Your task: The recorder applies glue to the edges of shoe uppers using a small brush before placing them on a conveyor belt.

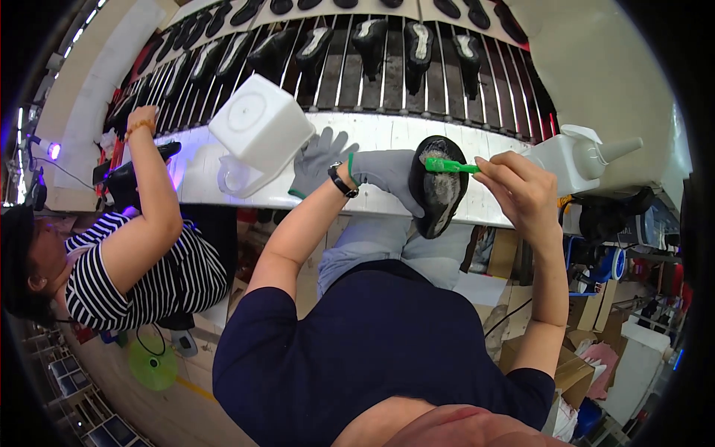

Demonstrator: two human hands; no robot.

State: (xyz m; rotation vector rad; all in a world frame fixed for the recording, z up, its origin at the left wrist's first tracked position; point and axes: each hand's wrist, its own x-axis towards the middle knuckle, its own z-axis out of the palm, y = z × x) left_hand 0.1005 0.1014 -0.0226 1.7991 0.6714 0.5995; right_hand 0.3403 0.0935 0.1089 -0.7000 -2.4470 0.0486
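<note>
Black shoes with whitish bottoms (370,45) line a metal-barred rack (497,97) on the far side. A loose grey fabric glove (319,160) lies left on the white counter (387,125). At the near edge, a black, elongated shoe (441,195) shows an uneven grey-white bottom. A square white plastic jug (257,123) stands left, a white spouted bottle (570,160) right; contents cannot be determined. The gloved left hand's (387,177) fingers clasp the shoe; the bare right hand's (525,186) fingers pinch a green plastic brush (443,165) against it.

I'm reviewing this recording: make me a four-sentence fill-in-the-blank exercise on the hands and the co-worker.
1. The brush in the right hand is coloured ____.
2. A black shoe is held in the ____ hand.
3. The glove worn on the left hand is coloured ____.
4. The co-worker wears a shirt patterned with ____.
Missing words: green; left; gray; stripes.
</note>
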